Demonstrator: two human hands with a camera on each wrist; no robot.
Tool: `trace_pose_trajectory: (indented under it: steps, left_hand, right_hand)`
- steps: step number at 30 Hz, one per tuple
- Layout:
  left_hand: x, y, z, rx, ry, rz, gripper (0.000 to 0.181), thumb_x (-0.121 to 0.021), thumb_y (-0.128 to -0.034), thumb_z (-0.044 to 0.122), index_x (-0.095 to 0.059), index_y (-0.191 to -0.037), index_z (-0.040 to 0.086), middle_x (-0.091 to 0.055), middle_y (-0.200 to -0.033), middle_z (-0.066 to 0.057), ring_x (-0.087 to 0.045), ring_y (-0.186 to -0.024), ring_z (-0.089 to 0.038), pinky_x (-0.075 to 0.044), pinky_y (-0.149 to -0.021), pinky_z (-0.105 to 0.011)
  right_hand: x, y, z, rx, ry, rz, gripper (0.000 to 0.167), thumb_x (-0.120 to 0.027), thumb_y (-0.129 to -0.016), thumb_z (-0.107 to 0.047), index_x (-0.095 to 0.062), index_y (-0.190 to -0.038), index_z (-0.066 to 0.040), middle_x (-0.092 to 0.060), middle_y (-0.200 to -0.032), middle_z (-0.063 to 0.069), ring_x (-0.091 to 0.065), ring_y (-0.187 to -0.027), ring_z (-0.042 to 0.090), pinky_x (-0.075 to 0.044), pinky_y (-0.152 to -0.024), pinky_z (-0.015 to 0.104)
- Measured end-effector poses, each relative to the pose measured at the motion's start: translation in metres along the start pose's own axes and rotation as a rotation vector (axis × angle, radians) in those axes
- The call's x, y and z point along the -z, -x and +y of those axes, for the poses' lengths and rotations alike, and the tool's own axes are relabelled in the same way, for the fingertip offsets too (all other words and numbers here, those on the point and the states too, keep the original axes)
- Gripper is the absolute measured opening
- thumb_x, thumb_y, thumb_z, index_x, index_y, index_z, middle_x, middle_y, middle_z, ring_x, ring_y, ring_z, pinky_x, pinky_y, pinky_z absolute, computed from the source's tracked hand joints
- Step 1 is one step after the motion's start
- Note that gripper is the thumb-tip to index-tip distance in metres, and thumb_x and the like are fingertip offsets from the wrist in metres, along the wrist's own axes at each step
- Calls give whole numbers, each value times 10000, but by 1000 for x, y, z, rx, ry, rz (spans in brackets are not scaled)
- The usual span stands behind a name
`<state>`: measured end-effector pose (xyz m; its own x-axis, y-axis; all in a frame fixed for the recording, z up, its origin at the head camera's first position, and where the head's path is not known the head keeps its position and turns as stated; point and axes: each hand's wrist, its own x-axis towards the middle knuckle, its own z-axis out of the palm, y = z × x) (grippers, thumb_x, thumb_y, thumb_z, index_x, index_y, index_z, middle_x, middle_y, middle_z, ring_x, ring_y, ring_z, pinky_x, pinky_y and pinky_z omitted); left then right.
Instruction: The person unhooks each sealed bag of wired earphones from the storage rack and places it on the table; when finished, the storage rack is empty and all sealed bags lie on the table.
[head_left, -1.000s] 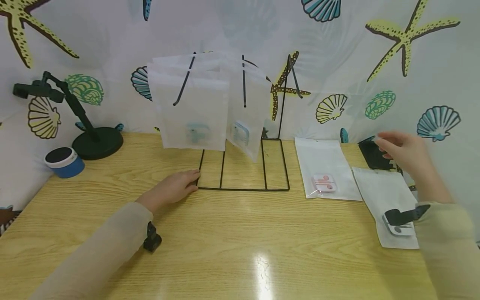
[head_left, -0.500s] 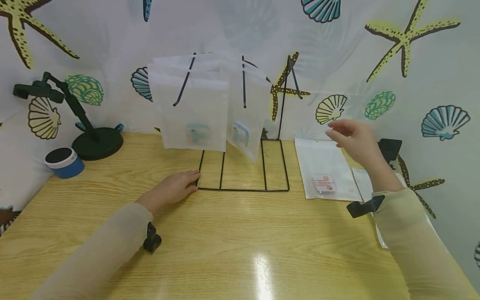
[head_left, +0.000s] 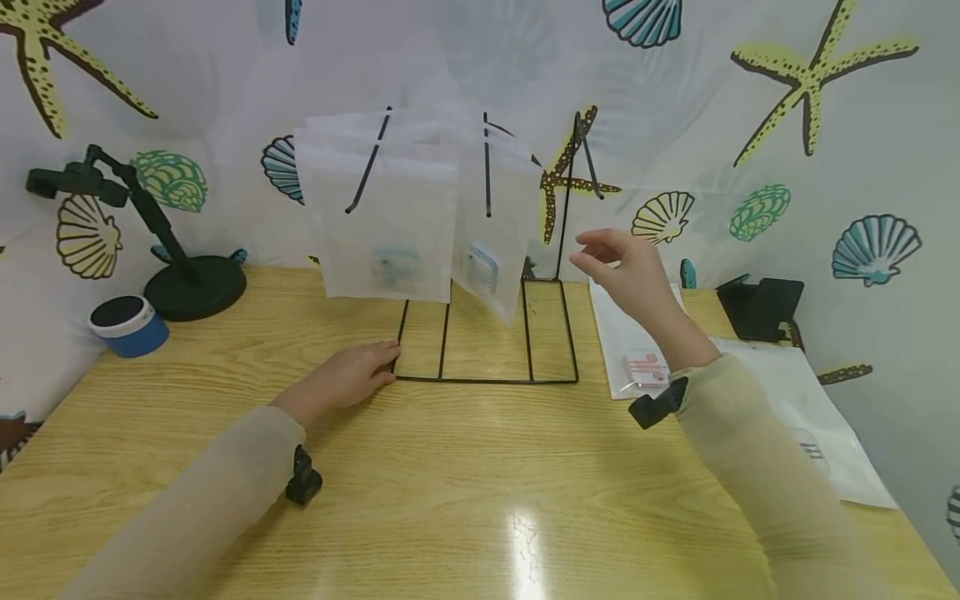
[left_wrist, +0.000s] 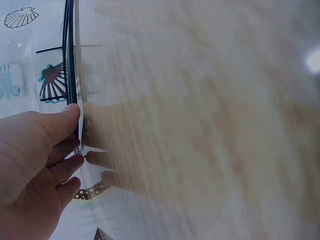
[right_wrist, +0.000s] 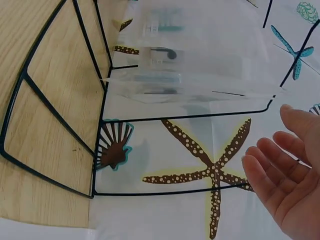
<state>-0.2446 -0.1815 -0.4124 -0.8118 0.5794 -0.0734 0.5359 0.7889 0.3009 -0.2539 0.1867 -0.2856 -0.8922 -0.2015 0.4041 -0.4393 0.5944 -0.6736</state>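
A black wire display rack [head_left: 487, 382] stands at the back of the table. From its left and middle hooks hang a frosted zip bag [head_left: 382, 225] and another frosted bag [head_left: 498, 183], with small blue items inside. The rack's right hook [head_left: 590, 158] bears no bag. At the base's front left corner, my left hand [head_left: 341, 379] pinches the wire between thumb and fingers, also seen close up in the left wrist view. My right hand [head_left: 637, 279] hovers just right of the rack, its fingers loosely bent and holding nothing.
To the right lie a white bag [head_left: 618, 325] with pink earphones in a case and a second white bag [head_left: 840, 400], partly under my right sleeve. A black object [head_left: 761, 308] stands behind them. A dark desk lamp [head_left: 187, 287] and a blue-and-white cylinder [head_left: 129, 325] occupy the left.
My right hand has travelled left from beside the black object, over the white bags, to the rack's right side. My left hand and the rack have stayed in place.
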Motion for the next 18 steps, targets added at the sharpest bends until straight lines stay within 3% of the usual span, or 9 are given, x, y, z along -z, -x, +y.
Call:
trace_pose_trajectory:
  steps: [8,18]
  left_hand:
    - [-1,-1,-1,2,-4,1,516,-539,-947,140,-355,-1374,-83,-329,-1400,-260,-331,-1270,-383,-317,-1013,-499]
    - [-3,-3,-5,7,18,-11,511,-534,-949,138,-356,-1379,-73,-331,-1399,-261,-325,-1274,-385,-317,-1013,-499]
  right_hand:
    - [-29,-11,-5,17,-57,17,312,-641,-888,-173,-623,-1161,-23,-643,-984,110,-594,-889,215,-499,-744,356]
    - [-52,-20,-7,-61,-162,52,288,-656,-876,-156,-637,-1130,-23,-643,-961,106,-599,-863,193,-527,-654,275]
